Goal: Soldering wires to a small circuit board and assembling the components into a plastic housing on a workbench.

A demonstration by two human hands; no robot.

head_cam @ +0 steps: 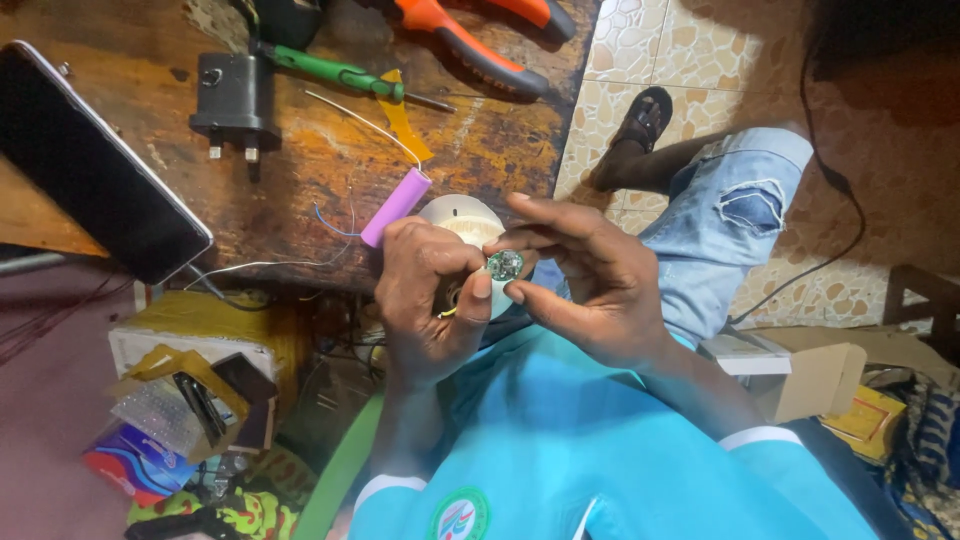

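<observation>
Lowest in the frame is the person's turquoise shirt, and just above it, at centre, both hands meet. The left hand (pixel 425 300) is curled shut round a white lamp housing (pixel 462 222), thumb pressed over its front, with a bit of yellow wire peeking out under the palm. The right hand (pixel 585 285) pinches a small round circuit board (pixel 505 265) between thumb and forefinger, its grip closed on the board's edge, the other fingers spread above.

The board looks very light, thin and stiff, and I judge it fragile: the soldered parts on its face and any fine leads would tear off easily. It is best held by the bare rim, as now, not by the face. The housing seems to be light, hard plastic, smooth and a little slippery, so a full wrap of the palm suits it.

Touching the left hand's upper side, a pink cylindrical battery (pixel 396 206) lies on the desk (pixel 320 150), a thin white wire (pixel 362 122) running from its top end; light, rigid and apt to roll, it is safest taken round the middle, never by the wire.

Farther up the desk lie a black plug adapter (pixel 235 102), a green screwdriver (pixel 335 72) and orange pliers (pixel 470 45). A phone (pixel 95 165) leans at upper left. At right, a jeans-clad knee (pixel 745 200) rises above the tiled floor.
</observation>
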